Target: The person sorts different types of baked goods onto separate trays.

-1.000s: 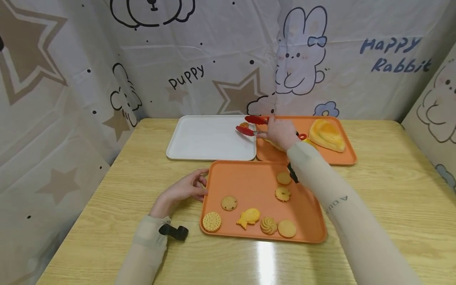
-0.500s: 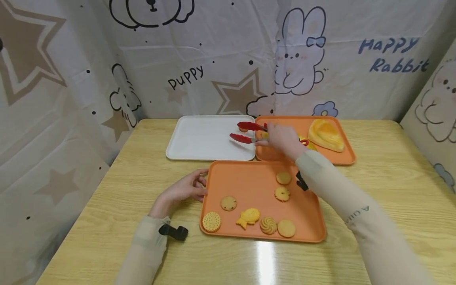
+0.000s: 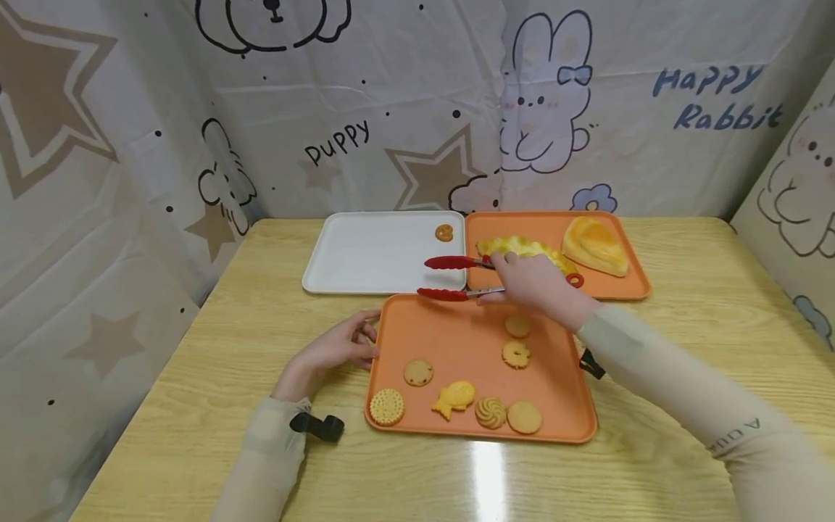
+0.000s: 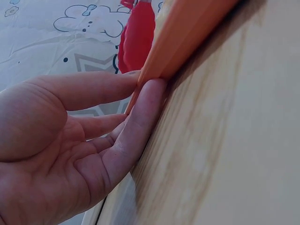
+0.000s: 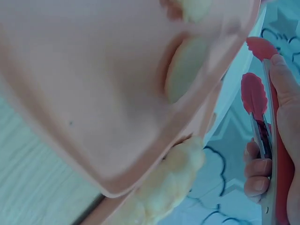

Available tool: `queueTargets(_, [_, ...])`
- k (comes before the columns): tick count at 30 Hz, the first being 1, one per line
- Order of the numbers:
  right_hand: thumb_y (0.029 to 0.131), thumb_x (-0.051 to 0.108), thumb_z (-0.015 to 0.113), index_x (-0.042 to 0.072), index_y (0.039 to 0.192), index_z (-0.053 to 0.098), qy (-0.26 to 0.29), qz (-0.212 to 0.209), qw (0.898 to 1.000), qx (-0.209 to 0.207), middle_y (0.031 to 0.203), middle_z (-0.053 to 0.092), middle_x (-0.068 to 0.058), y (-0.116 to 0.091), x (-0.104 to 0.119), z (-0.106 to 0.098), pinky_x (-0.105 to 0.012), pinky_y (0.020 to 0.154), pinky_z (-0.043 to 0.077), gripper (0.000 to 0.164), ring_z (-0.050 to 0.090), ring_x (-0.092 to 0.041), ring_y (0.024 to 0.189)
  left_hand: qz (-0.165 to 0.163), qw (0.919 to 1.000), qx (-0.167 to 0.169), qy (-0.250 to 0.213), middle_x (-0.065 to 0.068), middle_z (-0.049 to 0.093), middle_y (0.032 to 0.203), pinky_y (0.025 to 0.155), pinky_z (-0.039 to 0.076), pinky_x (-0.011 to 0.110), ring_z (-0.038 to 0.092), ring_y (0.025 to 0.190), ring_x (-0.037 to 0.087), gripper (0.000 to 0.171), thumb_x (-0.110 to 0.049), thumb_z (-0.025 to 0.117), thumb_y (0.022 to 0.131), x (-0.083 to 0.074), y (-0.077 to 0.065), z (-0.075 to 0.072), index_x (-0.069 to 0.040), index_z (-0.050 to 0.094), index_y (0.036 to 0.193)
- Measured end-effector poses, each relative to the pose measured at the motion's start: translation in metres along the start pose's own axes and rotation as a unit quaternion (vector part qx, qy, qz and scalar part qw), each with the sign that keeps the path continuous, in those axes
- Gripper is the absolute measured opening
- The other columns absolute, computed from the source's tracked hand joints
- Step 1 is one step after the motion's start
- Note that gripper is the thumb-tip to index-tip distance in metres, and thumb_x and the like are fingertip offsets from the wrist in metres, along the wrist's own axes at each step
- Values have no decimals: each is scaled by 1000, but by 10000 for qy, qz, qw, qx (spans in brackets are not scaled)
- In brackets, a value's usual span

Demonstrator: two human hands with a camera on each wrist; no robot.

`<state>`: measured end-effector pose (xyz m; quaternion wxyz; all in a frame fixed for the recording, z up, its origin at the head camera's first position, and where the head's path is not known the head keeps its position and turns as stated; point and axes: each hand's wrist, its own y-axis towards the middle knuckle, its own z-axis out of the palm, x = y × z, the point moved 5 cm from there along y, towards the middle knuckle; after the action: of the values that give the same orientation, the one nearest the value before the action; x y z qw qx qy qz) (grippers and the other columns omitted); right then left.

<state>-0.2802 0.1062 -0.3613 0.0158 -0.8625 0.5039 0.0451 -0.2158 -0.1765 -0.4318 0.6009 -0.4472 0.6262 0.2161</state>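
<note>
My left hand (image 3: 334, 346) grips the left rim of the front orange tray (image 3: 450, 326); in the left wrist view its fingertips meet at the rim. Several cookies lie on that tray, among them a fish-shaped cookie (image 3: 454, 399), a swirled cookie (image 3: 491, 412) and a scalloped ring cookie (image 3: 516, 354). My right hand (image 3: 536, 284) holds a pair of red-tipped tongs (image 3: 450, 262), spread apart with nothing between the tips, over the tray's far edge. A small brown pretzel-like cookie (image 3: 444, 233) sits on the white tray (image 3: 365, 254), at its back right corner.
Behind, right of the white tray, stands another orange tray (image 3: 636, 290) with a long yellow bread (image 3: 522, 246) and a triangular bread (image 3: 595, 246). All three trays stand close together on the wooden table (image 3: 228, 326). A printed cloth (image 3: 293, 94) hangs behind the table.
The tongs have spread apart and let go of the brown cookie on the white tray. My right hand has drawn them back toward the front orange tray. My left hand stays in place.
</note>
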Motion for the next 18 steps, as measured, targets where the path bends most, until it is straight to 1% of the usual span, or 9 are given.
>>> queueTargets(3, [71, 69, 56, 5, 104, 50, -225, -416, 9982, -372, 81, 56, -9, -13, 9, -7, -32, 44, 48, 73, 52, -21, 58, -9, 10000, 9, 6, 14, 42, 101, 67, 55, 33, 52, 74, 14, 74, 4, 57, 83, 0, -1, 0, -1, 15, 144])
queueTargets(5, [70, 69, 57, 5, 103, 51, -321, -638, 9957, -591, 81, 56, -8, -22, 13, -11, -30, 40, 45, 73, 50, -19, 56, -7, 10000, 19, 39, 15, 42, 101, 67, 55, 34, 52, 74, 14, 74, 4, 57, 84, 0, 0, 0, -1, 15, 144])
queueTargets(7, [70, 70, 57, 4, 102, 53, -468, -878, 9911, -879, 83, 57, -9, -29, 18, -15, -28, 35, 41, 73, 47, -18, 53, -9, 10000, 9, 63, 15, 42, 101, 67, 55, 34, 52, 74, 14, 74, 3, 57, 84, 1, 0, -1, -1, 15, 144])
queueTargets(8, [69, 70, 57, 4, 103, 53, -526, -972, 9893, -949, 84, 57, -9, -33, 20, -15, -27, 35, 39, 74, 46, -18, 52, -17, 10000, 4, 75, 15, 42, 101, 67, 55, 34, 52, 74, 14, 74, 3, 57, 83, 1, 0, -1, -1, 15, 144])
queueTargets(12, [69, 71, 56, 5, 101, 52, -760, -1308, 9801, -1288, 76, 53, -7, -44, 27, -19, -25, 33, 33, 74, 44, -17, 50, -39, 9999, -46, 100, 15, 42, 101, 67, 55, 33, 52, 73, 14, 74, 3, 58, 83, 2, -1, -2, -2, 16, 144])
queueTargets(15, [69, 71, 56, 6, 98, 52, -754, -1475, 9765, -1375, 68, 48, -3, -52, 31, -22, -23, 33, 28, 71, 44, -15, 50, -49, 9999, -44, 80, 15, 42, 101, 67, 55, 33, 52, 73, 14, 73, 3, 58, 83, 2, -1, -2, -2, 16, 144])
queueTargets(18, [69, 70, 57, 8, 99, 52, -546, -1553, 9781, -1274, 67, 46, 1, -57, 32, -25, -22, 33, 23, 69, 39, -12, 47, -30, 10000, -29, 61, 15, 41, 101, 67, 55, 33, 52, 74, 14, 73, 3, 58, 83, 1, -1, -1, -2, 16, 144])
